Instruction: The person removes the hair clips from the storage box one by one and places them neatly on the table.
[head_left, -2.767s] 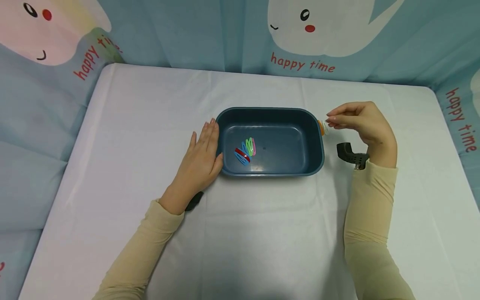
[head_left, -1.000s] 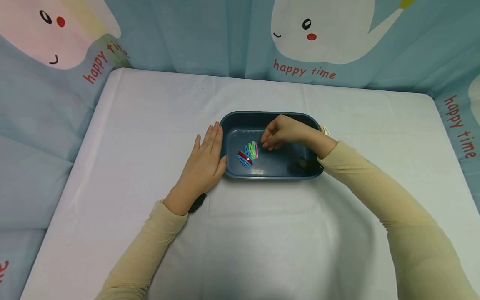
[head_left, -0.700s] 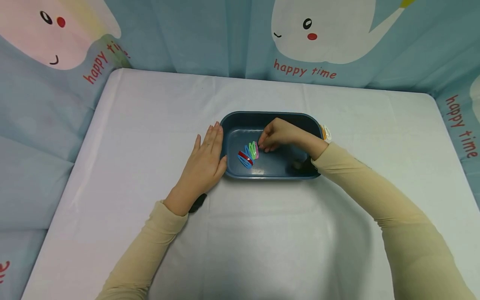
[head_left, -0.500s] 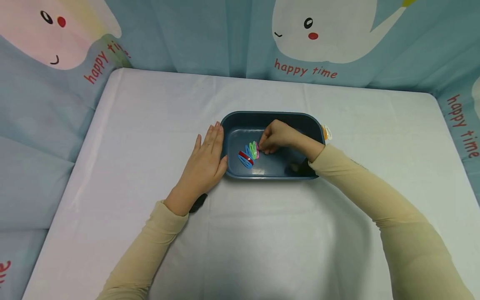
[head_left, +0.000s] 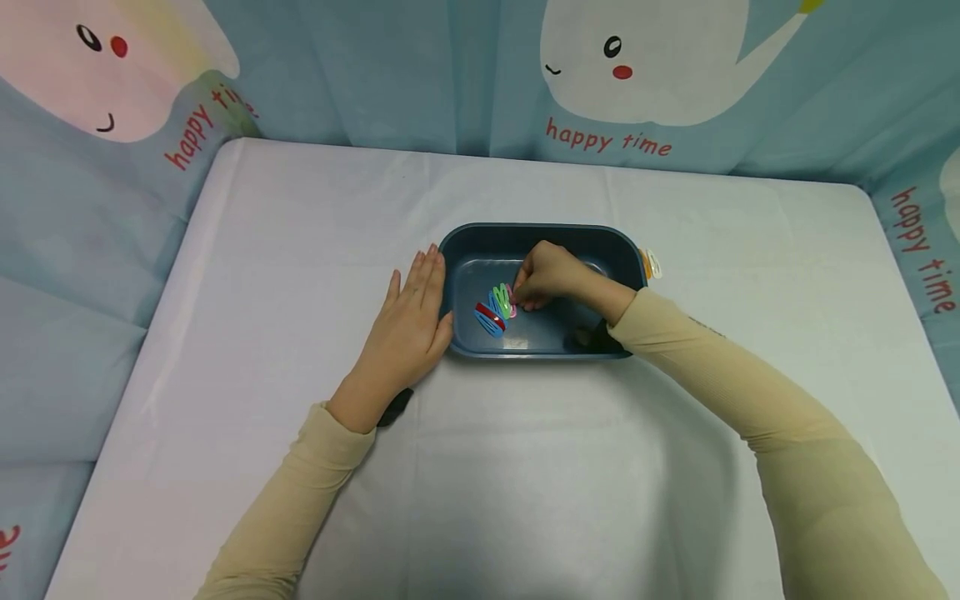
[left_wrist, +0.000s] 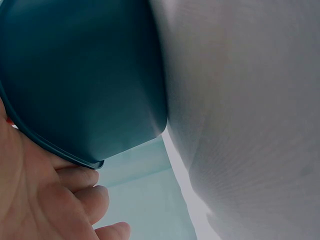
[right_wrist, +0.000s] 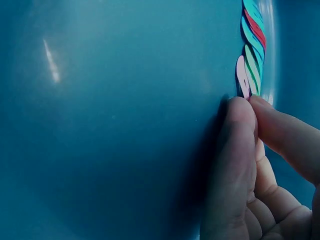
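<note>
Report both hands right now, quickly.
Left hand: open, resting against one end of the dark blue, rounded-rectangular plastic tub.
Right hand: closed, pinching the slim pink hair clip.

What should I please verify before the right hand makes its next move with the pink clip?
1. Blue container steadied: ok, the left hand rests against its end.
2. Right hand at the pink clip: ok, it pinches one end.
3. Grip firm enough: cannot tell.
4. Pink clip apart from the green clip: not ok, they appear to touch.
5. Red clip inside the container: ok.
</note>
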